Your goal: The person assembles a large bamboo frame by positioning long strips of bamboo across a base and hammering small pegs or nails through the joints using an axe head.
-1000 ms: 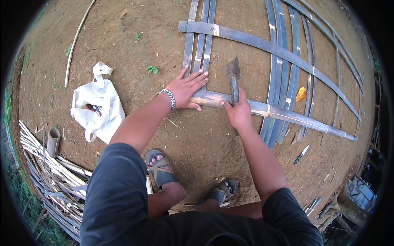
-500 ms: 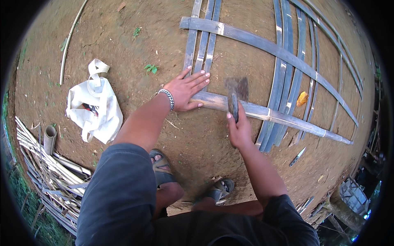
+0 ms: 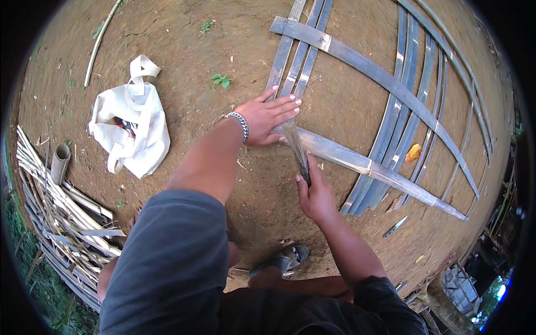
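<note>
My left hand (image 3: 269, 119), a chain bracelet at its wrist, lies flat with fingers stretched. It presses on the near end of a wide split-bamboo piece (image 3: 335, 152) and reaches over the ends of several narrower bamboo strips (image 3: 295, 67). My right hand (image 3: 318, 192) is closed round the dark handle of a cleaver (image 3: 297, 146). Motion blurs its blade, which is close to my left fingers and over the end of the wide bamboo piece. Whether the blade touches the bamboo I cannot tell.
Crossed bamboo strips (image 3: 385, 84) form a grid on the dirt at far right. A small knife (image 3: 395, 227) lies near a yellow leaf (image 3: 413, 153). At left are a white bag (image 3: 134, 131), a bamboo tube (image 3: 60, 162) and a heap of split bamboo (image 3: 84, 223).
The cleaver has come left toward my left hand, its blade turned from broadside to nearly edge-on. My left hand stays flat on the bamboo. The view has shifted, and my left foot is now hidden.
</note>
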Available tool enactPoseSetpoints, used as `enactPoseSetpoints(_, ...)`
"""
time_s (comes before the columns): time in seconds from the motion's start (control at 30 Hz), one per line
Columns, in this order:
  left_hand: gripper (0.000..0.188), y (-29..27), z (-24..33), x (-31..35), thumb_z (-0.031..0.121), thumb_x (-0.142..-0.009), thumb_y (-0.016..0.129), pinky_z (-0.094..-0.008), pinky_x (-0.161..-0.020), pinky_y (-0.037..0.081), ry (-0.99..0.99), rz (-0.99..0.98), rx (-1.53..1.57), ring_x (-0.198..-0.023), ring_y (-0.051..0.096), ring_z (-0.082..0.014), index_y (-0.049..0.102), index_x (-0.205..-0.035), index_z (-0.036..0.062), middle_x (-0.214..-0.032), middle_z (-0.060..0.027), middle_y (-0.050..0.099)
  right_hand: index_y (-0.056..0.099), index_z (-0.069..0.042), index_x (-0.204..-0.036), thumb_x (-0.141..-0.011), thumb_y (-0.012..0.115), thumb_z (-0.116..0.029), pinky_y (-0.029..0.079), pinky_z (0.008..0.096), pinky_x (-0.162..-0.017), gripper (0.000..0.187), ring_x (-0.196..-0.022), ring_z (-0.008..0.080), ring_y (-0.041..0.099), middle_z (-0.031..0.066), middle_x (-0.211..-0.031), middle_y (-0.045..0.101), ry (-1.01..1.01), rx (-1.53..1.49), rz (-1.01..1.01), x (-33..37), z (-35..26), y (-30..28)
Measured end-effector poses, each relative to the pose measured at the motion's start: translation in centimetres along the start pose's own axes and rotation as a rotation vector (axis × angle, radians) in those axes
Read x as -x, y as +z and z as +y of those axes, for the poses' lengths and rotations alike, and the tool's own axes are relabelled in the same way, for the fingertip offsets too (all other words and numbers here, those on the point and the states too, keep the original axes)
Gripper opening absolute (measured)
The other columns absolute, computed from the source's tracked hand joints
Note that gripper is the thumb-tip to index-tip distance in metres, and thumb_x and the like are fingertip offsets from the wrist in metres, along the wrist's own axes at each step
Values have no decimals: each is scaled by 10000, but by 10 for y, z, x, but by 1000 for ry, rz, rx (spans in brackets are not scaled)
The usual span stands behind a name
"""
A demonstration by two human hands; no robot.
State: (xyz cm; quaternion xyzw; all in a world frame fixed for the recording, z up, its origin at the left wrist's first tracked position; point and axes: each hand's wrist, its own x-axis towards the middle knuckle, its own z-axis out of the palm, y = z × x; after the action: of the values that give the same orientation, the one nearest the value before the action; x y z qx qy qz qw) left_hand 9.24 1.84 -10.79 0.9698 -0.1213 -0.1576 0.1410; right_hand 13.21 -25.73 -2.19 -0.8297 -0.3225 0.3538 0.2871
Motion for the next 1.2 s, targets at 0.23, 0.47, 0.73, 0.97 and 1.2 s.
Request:
enactPoseSetpoints(0.23,816,3,-1,0,551,-1008,512,-481,-1333,48,-4,28,-2,-1626,139,-176,289,-1656,108,-1761,-38,184,337,-95,-1616,-1018,628,-163,532,527,-970,668,-1166,510,641,332,-1307,621,7,15,-6,0,-24,-19)
enactPoseSetpoints(0.47,817,-4,-1,1,570,-1012,477,-480,-1333,38,1,-11,-33,-1628,131,-179,282,-1659,110,-1760,-34,185,348,9,-1586,-1000,635,-116,517,512,-1014,665,-1210,517,625,345,-1344,605,172,119,-124,-5,-14,-13)
enactPoseSetpoints(0.73,810,-4,0,0,574,-1018,480,-484,-1334,42,1,-15,-53,-1628,126,-180,290,-1655,110,-1761,-35,184,330,-55,-1607,-992,651,-148,533,522,-976,699,-1168,506,641,328,-1346,603,-31,57,61,12,-8,-9)
enactPoseSetpoints(0.97,815,3,0,2,579,-1014,490,-484,-1334,38,-1,4,-12,-1628,122,-176,302,-1651,107,-1760,-34,186,341,-73,-1607,-1004,620,-143,547,533,-938,668,-1132,509,654,329,-1272,630,-34,57,40,8,-22,-12)
enactPoseSetpoints(1.2,812,-5,0,0,549,-1007,515,-490,-1332,36,2,5,-5,-1628,128,-181,302,-1652,104,-1760,-34,189,354,-21,-1586,-990,630,-125,550,529,-941,665,-1123,511,661,312,-1268,640,32,74,0,3,-8,-6)
